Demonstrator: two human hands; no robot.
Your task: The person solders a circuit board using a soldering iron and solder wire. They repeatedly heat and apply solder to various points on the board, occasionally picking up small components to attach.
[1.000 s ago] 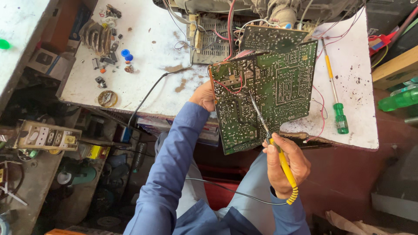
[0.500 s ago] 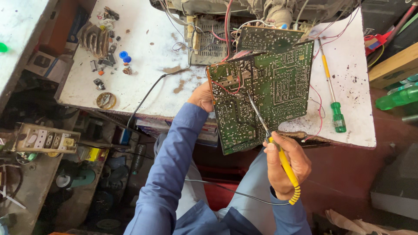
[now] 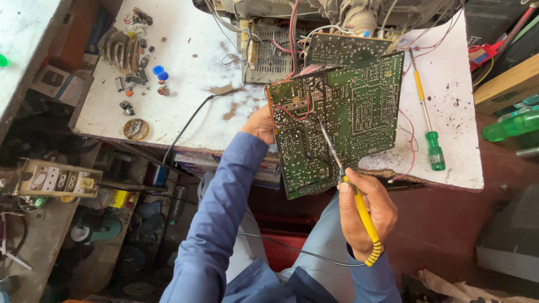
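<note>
A large green circuit board stands tilted up at the white table's near edge, solder side facing me. My left hand grips its left edge. My right hand is closed around a yellow-handled soldering iron; its metal shaft runs up and left, and the tip rests on the board near its middle. A black cord trails from the iron's handle across my lap. Red wires link the board to an opened device at the back of the table.
A green-handled screwdriver lies on the white table right of the board. Small parts, blue caps and a coil sit at the table's left. A switch board and clutter fill the floor at left. Green bottles lie at right.
The view has shifted slightly. Both hands, the board and the iron keep nearly the same pose, with the tip still on the board.
</note>
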